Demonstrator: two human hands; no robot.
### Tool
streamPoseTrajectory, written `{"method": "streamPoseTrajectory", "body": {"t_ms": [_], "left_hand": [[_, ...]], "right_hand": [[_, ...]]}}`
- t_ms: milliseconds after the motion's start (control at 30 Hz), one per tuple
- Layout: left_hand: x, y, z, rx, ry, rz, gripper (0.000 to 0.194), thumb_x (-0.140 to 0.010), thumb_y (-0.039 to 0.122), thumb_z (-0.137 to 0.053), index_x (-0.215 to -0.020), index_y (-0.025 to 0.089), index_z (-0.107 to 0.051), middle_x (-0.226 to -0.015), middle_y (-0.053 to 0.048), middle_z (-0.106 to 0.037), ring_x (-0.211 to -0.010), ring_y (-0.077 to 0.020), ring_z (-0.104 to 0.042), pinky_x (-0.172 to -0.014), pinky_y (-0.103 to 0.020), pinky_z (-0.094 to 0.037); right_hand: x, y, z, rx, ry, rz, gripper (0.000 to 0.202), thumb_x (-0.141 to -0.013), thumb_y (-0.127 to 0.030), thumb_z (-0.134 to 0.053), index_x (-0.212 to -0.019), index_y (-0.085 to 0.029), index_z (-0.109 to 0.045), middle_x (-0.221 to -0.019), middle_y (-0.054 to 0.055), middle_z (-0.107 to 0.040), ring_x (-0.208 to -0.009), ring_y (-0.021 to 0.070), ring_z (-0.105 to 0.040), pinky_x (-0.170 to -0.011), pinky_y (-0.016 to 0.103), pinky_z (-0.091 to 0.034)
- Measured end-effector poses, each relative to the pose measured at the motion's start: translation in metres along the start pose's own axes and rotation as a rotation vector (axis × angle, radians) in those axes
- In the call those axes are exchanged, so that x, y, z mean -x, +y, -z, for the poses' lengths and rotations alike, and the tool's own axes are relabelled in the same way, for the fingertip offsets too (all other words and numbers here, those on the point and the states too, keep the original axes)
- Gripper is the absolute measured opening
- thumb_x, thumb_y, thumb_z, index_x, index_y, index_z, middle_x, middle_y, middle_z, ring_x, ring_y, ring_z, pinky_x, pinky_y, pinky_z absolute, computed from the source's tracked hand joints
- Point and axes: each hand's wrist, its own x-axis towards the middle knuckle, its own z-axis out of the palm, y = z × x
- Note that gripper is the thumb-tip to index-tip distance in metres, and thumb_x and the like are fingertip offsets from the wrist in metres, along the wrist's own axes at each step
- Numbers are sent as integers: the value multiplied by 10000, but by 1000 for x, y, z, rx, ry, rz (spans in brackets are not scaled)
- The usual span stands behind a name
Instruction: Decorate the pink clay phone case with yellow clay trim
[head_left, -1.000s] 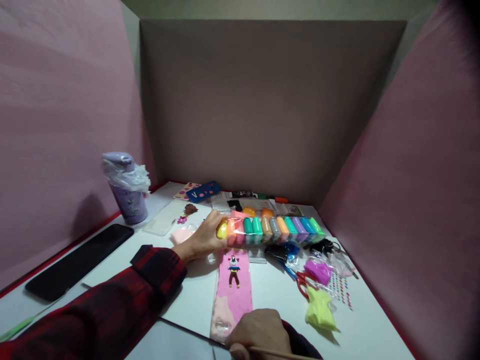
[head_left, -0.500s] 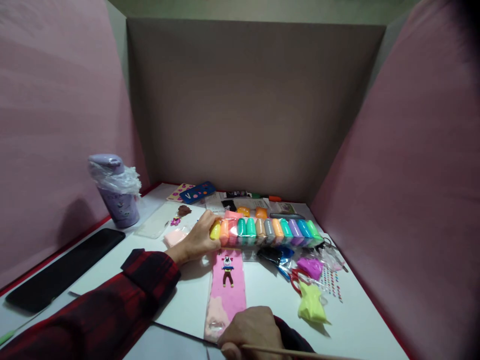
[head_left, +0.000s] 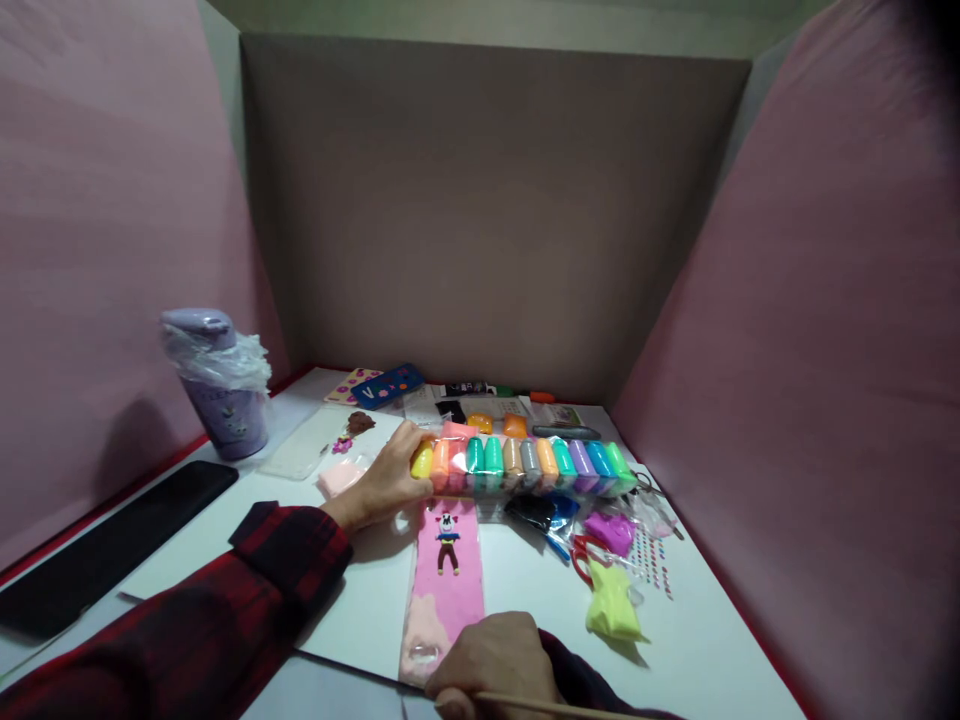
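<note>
Slightly lower against the things behind it than a second ago, the clear pack of coloured blocks (head_left: 525, 465) now leaves a dark bar (head_left: 566, 432) beyond it in plain sight, and the whole view has swung so that everything sits further left. Nearest, at the bottom edge, the right hand (head_left: 499, 660) has its grip closed around a thin wooden stick (head_left: 555, 706). It overlaps the near corner of a pink panel (head_left: 459, 600) bearing a small figure with brown legs; whether they touch I cannot tell. This panel lies flat on the white counter (head_left: 540, 620), its far end just below the pack. To its right are a yellow-green packet (head_left: 615, 605), red-handled scissors (head_left: 581, 560) and a magenta packet (head_left: 609, 533), with a sheet of tiny coloured dots (head_left: 654, 565) alongside. Over on the left lies a long black slab (head_left: 112, 545). Further out, the left hand (head_left: 394, 470) has its grip closed on the pack's yellow end. Beyond stand a purple bottle (head_left: 229, 425) wrapped in plastic and, at the back, a blue decorated panel (head_left: 388, 386).
</note>
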Motion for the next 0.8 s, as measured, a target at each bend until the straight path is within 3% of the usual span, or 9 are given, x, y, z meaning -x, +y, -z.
{"method": "streamPoseTrajectory", "body": {"t_ms": [200,433,633,800], "left_hand": [[0,1,0,11,3,17,322,-695,314,-655,-981,207,-554,-907,-24,-460,-863,-207,-480,-762,-334,-423],[0,0,-1,18,8,26,345,-676,273,-657,-999,214,-549,-907,-17,-458,-863,-201,-479,-753,-324,-423],[1,0,-1,7,15,6,320,-660,186,-617,-972,211,-549,-900,-11,-455,-863,-198,-479,-771,-333,-419],[1,-1,-1,16,19,2,357,-685,296,-660,-1010,208,-541,-909,-16,-468,-871,-205,-480,-771,-337,-420]], "right_hand": [[0,0,-2,8,-16,-10,784,-860,-529,171,-358,-159,-303,-293,-14,-266,-304,87,-108,-315,264,-91],[0,0,-5,-69,139,-28,748,-899,-544,55,-367,-142,-283,-294,-29,-259,-325,77,-106,-331,245,-69],[-1,0,-4,-81,96,-23,735,-885,-558,57,-365,-147,-261,-294,-29,-231,-323,76,-91,-323,247,-68],[-1,-1,-3,-59,80,-33,735,-884,-551,83,-368,-150,-254,-298,-23,-248,-328,80,-121,-334,252,-92]]}}
